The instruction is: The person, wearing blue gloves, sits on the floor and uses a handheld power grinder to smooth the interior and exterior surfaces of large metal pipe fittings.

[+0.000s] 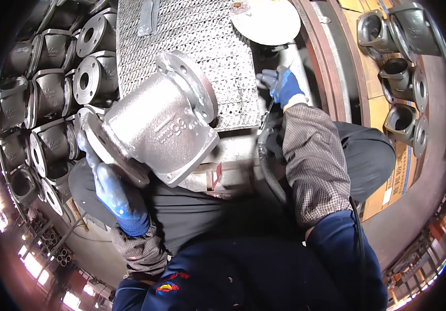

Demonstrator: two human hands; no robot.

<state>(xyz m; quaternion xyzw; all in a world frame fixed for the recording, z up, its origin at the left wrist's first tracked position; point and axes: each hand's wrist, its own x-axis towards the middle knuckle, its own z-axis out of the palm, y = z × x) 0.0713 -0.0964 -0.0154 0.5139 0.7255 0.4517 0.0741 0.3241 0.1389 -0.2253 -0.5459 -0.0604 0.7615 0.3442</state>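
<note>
A large silver-grey flanged valve body (pixel 155 122) lies tilted over the front of a perforated metal grating (pixel 233 72), its near end above my lap. My left hand (pixel 110 186), in a blue-and-white glove, is closed on the rim of its near-left flange. To the right of the casting, beside the grating's edge, is my right hand (pixel 283 85) in a similar glove. Its fingers curl round a slim hose-fed hand tool (pixel 266 118), mostly hidden by the glove. A dark hose (pixel 269 173) runs from it down toward my lap.
Several similar castings (pixel 51 93) are stacked at the left. More valve bodies (pixel 402 78) stand on cardboard (pixel 376 192) at the right. A white disc (pixel 267 20) lies at the grating's far right. Brown metal rails (pixel 319 57) run beside it. A grey strip (pixel 149 18) lies on the grating.
</note>
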